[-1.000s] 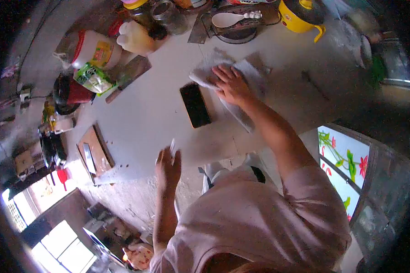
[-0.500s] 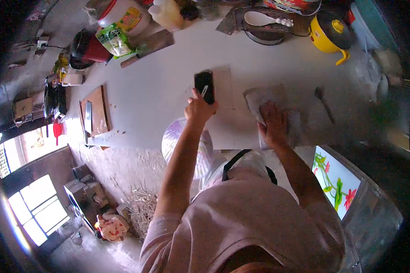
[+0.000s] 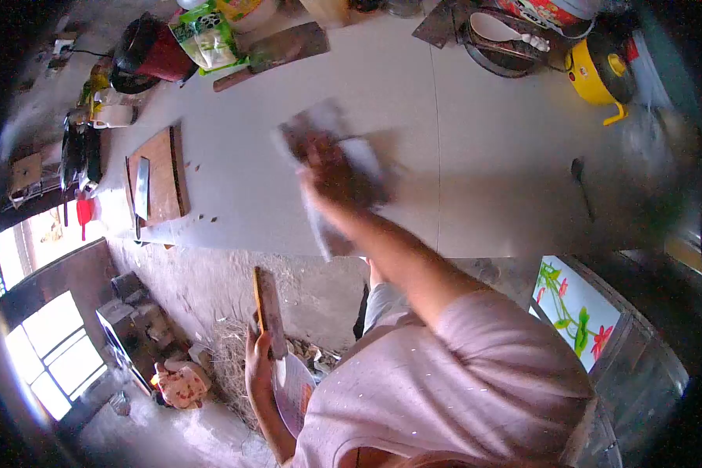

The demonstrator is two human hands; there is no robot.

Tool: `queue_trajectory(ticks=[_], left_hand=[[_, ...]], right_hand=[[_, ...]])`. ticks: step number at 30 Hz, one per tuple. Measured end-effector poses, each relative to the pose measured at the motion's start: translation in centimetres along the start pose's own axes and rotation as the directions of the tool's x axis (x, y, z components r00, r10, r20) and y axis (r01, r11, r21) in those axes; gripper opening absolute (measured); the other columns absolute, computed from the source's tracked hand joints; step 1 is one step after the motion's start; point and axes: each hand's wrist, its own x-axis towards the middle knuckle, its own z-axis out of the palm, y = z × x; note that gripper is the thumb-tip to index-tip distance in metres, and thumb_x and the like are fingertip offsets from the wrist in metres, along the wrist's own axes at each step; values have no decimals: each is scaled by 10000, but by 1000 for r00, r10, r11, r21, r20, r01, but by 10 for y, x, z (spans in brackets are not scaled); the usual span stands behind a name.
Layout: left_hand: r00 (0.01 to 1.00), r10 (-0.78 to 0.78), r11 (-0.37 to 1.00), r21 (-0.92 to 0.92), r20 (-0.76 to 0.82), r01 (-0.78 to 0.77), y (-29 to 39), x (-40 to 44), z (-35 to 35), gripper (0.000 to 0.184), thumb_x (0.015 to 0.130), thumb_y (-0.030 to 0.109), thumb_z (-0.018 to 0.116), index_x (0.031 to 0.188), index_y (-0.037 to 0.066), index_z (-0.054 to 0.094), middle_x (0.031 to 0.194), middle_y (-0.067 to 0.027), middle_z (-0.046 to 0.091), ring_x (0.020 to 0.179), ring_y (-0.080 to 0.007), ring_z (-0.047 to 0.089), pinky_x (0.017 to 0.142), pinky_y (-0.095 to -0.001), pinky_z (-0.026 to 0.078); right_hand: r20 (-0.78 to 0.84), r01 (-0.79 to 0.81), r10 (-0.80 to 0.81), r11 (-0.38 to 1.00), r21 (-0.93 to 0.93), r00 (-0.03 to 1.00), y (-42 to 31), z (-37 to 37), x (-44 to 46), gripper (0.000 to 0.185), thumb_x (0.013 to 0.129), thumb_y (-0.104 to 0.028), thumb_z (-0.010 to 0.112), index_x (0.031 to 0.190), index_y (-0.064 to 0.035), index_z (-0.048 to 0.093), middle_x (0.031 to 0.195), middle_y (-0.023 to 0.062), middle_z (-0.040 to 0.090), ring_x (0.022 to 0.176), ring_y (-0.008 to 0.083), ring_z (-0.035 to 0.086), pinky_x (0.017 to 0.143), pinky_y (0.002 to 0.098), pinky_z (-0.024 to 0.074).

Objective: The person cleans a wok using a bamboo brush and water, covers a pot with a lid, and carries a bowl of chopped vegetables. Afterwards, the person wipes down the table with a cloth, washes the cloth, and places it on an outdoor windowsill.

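Note:
My right hand (image 3: 324,175) is pressed onto a greyish cloth (image 3: 355,164) on the table, a little left of the table's middle. Both are smeared by motion, and the fingers are partly lost against the cloth. Below the table's front edge, my left hand (image 3: 261,366) is closed around a phone (image 3: 270,312), seen nearly edge-on. A round, pale purple and white hand fan (image 3: 292,398) hangs from the same hand, partly hidden behind my shirt and arm.
Left on the table (image 3: 476,210) lies a cutting board (image 3: 164,183) with a knife (image 3: 142,187) and small crumbs nearby. A cleaver (image 3: 285,53) and green packet (image 3: 207,39) are at the back. Rightward are a white spoon (image 3: 495,27), yellow pot (image 3: 593,74) and dark spoon (image 3: 579,179).
My left hand has lifted the phone off the table and drawn it back below the edge with the fan. My right hand has swept leftward across the tabletop with the cloth.

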Motion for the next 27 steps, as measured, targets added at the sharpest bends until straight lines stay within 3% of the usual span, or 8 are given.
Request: queue_trajectory(ticks=[3,8,14,17,19,20,24,27], left_hand=[[993,-57,994,-101,-104,47,-23,-20,-26,564,816,280,462,1304,40,313,1162,-82,459,1005,-176,447,858,-281,359],[993,-28,991,-135,-112,13,-49,4,-54,584,821,320,477,1304,38,309,1159,-86,464,987,-189,463,850,-289,368],[985,165,986,-4,54,-165,49,22,15,613,808,340,517,1313,71,297,1045,-55,470,876,-155,455,771,-271,372],[969,182,983,0,167,-185,42,53,16,648,797,358,551,1324,93,281,922,-24,464,771,-118,429,685,-246,362],[956,198,978,23,215,-207,47,68,29,673,790,370,574,1331,108,271,840,-3,460,701,-94,412,627,-229,355],[952,201,976,39,231,-215,54,71,38,686,786,376,586,1334,116,265,799,8,457,666,-82,404,598,-221,352],[929,269,901,275,252,-336,96,93,88,671,783,385,590,1325,129,287,686,6,447,529,-74,415,461,-213,360],[913,319,761,504,255,-407,146,114,149,662,767,310,598,1314,101,287,716,-57,515,528,-107,483,460,-249,400]], right_hand=[[429,-119,46,982,144,902,-52,69,0,301,827,-217,484,1049,-17,522,1008,211,561,918,351,540,807,415,431],[189,-150,42,780,607,981,-57,6,24,343,905,-330,341,847,-34,503,736,160,549,675,309,531,645,406,423],[-122,-436,459,883,176,880,52,-245,12,496,898,-416,353,1118,3,500,1095,153,546,998,232,516,855,317,394],[-303,-386,340,916,-106,890,133,-314,-12,518,884,-393,383,1237,-14,389,1226,170,458,1139,279,430,928,349,354],[-57,-399,478,654,-643,876,145,-311,-12,478,861,-319,414,1235,-23,384,1239,176,434,1149,317,400,912,408,360],[-214,-227,77,386,-894,974,142,-282,-31,472,818,-266,452,1227,-39,388,1250,155,421,1139,345,389,889,451,365],[-201,-191,97,829,-526,975,102,-213,13,282,684,-157,562,953,-95,503,961,82,524,852,260,527,636,420,434],[-56,201,-226,934,-294,972,79,-123,-29,546,629,-117,595,1157,-46,474,1231,125,413,1126,347,392,919,464,331]])
